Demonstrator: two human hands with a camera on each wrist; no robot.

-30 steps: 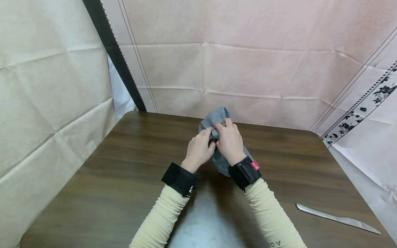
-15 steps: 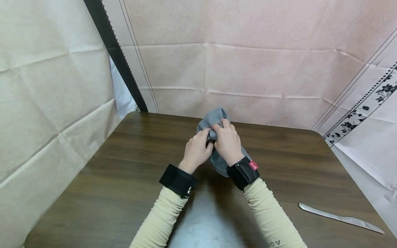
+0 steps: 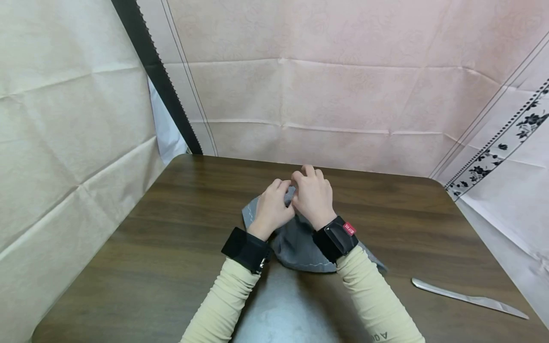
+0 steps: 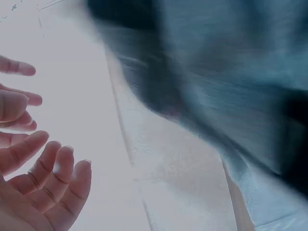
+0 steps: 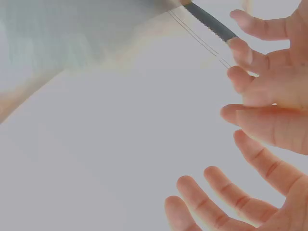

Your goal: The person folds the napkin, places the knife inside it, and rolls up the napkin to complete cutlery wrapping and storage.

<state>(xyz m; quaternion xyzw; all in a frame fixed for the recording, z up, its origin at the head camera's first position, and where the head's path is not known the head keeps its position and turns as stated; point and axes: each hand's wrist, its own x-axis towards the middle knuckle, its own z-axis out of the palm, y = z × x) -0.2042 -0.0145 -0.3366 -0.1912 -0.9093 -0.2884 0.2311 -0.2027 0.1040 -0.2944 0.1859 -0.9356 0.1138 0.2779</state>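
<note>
A blue-grey cloth with a line of pale stitching lies spread beneath my hands on the brown table, partly hidden by them. Over it, my left hand and right hand are close together, fingers loosely bent. Both wrist views show the fingers parted and holding nothing. In the left wrist view the cloth is a motion-blurred mass away from the fingers. The right wrist view has the cloth blurred at upper left, also apart from the fingers.
A silver table knife lies on the brown wooden table at the right, beyond my right forearm. Pale patterned sheeting hangs behind the table and along both sides.
The cloth, bunched between both hands and reaching up beyond them before, has left the fingers and dropped towards me, spreading wider. The hands have barely moved. The knife lies as before.
</note>
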